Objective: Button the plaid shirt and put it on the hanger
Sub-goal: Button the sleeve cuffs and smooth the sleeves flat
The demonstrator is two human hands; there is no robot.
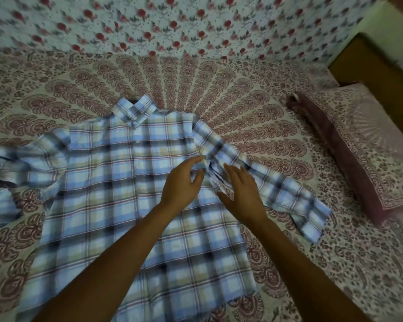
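Plaid shirt [126,194]: count one, lying flat and front-up on the printed bedspread [254,94]. It fills the centre and lower left of the frame, with the collar [137,108] toward the top. The front lies closed down the middle; two white buttons [134,123] can be made out just below the collar, and the rest are too blurred to count. Sleeves, two: the left-of-frame sleeve [9,163] is crumpled at the left edge, and the right-of-frame sleeve [289,194] runs down toward the lower right. Hands, two, both yours, at frame centre. Your left hand [184,182] has its fingers spread and loose, holding nothing, its fingertips at the bunched cloth where the sleeve joins the body. Your right hand [242,189] lies just beside it with its fingers straight, over the top of that sleeve; whether it presses cannot be told. Pillow [358,147]: one, at the right edge.
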